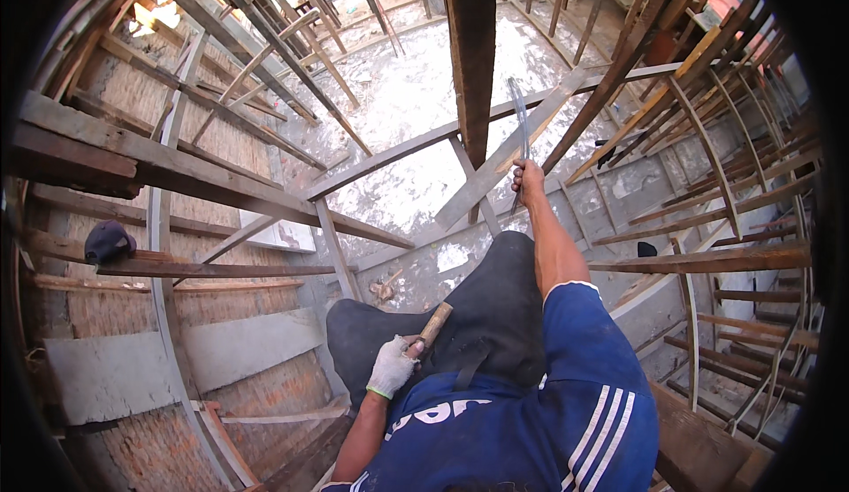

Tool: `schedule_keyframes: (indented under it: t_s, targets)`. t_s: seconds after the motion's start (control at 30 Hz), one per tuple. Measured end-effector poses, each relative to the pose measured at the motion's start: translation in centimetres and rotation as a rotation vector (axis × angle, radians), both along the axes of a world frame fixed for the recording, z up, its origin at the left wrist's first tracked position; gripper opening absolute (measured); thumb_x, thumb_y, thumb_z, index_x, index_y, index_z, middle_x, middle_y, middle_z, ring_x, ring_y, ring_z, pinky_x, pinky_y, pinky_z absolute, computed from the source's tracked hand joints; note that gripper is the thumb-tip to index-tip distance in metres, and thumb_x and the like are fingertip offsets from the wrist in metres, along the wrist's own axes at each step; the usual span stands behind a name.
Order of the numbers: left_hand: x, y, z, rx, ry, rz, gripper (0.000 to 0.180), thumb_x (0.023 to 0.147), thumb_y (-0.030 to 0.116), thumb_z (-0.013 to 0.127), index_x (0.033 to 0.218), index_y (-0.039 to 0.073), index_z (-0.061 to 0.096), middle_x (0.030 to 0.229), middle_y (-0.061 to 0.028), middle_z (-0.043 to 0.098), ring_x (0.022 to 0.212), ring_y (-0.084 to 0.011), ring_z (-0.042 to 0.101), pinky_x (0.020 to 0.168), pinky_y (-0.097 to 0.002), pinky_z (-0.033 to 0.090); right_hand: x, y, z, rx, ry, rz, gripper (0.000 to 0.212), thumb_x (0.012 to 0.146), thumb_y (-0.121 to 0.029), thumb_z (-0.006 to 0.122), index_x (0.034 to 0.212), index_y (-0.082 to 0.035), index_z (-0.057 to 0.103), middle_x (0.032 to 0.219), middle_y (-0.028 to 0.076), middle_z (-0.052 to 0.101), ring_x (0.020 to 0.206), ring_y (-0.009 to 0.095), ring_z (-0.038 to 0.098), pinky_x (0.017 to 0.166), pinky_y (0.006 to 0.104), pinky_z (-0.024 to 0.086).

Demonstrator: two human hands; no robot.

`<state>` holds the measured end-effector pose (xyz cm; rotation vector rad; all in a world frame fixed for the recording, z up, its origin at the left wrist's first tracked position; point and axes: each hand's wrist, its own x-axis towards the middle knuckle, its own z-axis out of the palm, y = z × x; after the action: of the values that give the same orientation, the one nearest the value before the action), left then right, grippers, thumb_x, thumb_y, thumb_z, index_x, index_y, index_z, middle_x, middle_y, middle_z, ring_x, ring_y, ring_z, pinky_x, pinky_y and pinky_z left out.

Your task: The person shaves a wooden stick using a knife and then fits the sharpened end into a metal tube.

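My right hand (528, 183), bare, is stretched forward with its fingers closed round a long, thin, bluish-clear strip (519, 107) that looks like plastic tubing. The strip rises above the fist, and a dark thin end shows below it. Behind the strip slants a grey board (495, 165). In a white knit glove, my left hand (393, 366) is near my lap, closed on a short wooden handle (437, 322). The handle's lower end is hidden by the glove, so what tool it belongs to does not show.
A dark upright post (469, 50) stands ahead, crossed by a timber rail (389, 167). Thick beams (212, 187) run along the left, where a dark cap (110, 241) hangs on the framing. Many slanting wooden props (707, 129) crowd the right. Bright dusty floor (389, 191) lies below.
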<state>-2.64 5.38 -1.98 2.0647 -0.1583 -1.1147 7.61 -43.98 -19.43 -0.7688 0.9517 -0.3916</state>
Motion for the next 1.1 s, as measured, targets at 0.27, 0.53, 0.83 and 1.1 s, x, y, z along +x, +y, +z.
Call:
schedule_keyframes:
  t_s: [0.27,0.53,0.83,1.1]
  targets:
    - [2.3,2.6,3.8,-0.381,0.05,0.35,0.05,0.103,0.039,0.06,0.127,-0.004,0.067,0.093,-0.0087,0.072,0.065,-0.012,0.065,0.059,-0.0266,0.051,-4.5,10.5,9.3,0.06,-0.662,0.268,0.037,0.102,-0.036,0.066,0.119,-0.004,0.061,0.066,-0.004,0.045,0.053,0.007,0.045,0.054,0.028,0.045]
    - [2.0,5.5,7.5,-0.637,-0.077,0.481,0.065,0.099,0.046,0.066,0.132,-0.009,0.06,0.082,-0.0117,0.07,0.065,-0.0156,0.066,0.059,-0.0266,0.051,-8.9,17.5,18.6,-0.006,-0.565,0.715,0.03,0.103,-0.031,0.066,0.115,-0.004,0.064,0.064,-0.004,0.042,0.046,0.005,0.04,0.048,0.0257,0.042]
    - [1.8,9.8,6.4,-0.944,-0.022,0.638,0.08,0.094,0.053,0.072,0.137,-0.012,0.055,0.091,-0.0139,0.072,0.069,-0.0182,0.068,0.063,-0.0308,0.053,-9.4,29.3,17.9,0.35,-0.245,1.552,0.045,0.108,-0.041,0.053,0.11,0.002,0.067,0.07,0.005,0.057,0.046,0.009,0.051,0.039,0.0224,0.041]
    - [0.3,10.7,7.5,-0.96,-0.064,0.573,0.082,0.093,0.055,0.071,0.139,-0.01,0.055,0.08,-0.0113,0.068,0.07,-0.0175,0.065,0.067,-0.0287,0.051,-5.6,34.4,16.5,0.325,-0.108,2.103,0.055,0.106,-0.051,0.053,0.108,0.002,0.069,0.066,0.004,0.055,0.043,0.009,0.048,0.04,0.0259,0.042]
